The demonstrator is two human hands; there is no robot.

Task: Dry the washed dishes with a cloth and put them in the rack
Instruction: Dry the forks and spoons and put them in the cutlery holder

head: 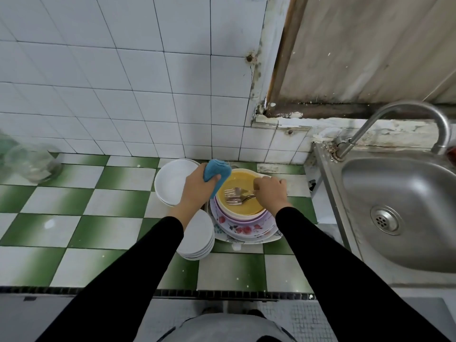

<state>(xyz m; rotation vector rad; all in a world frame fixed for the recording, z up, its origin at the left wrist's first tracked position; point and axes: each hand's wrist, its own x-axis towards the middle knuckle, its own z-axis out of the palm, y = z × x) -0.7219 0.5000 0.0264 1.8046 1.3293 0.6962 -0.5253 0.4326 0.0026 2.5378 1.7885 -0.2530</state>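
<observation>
Blue cloth (218,170): bunched up in the left hand (197,185), whose fingers curl tightly round it; it is held over the far left rim of the yellow bowl (246,208)
Right hand (270,191): fingertips pinch the handle ends of the forks (233,195) at the right side of the yellow bowl
Metal cutlery: the forks lie bunched together inside the yellow bowl, tines pointing left
Dish stack: the yellow bowl sits on top, nested in a lilac bowl (223,209), over flower-patterned plates (246,229)
White bowls (172,181): stacked just left of the yellow bowl, partly hidden by the left hand
White plates (198,239): a second stack nearer the person, under the left wrist, beside the flower-patterned plates
Counter (74,218): green and white checked tiles, with all the dishes standing on it
Sink (407,243): steel, to the right of the dishes, with a curved tap (419,112) above it
Glass jars (34,164): blurred, at the far left against the white tiled wall
Sleeves: black, on both arms
</observation>
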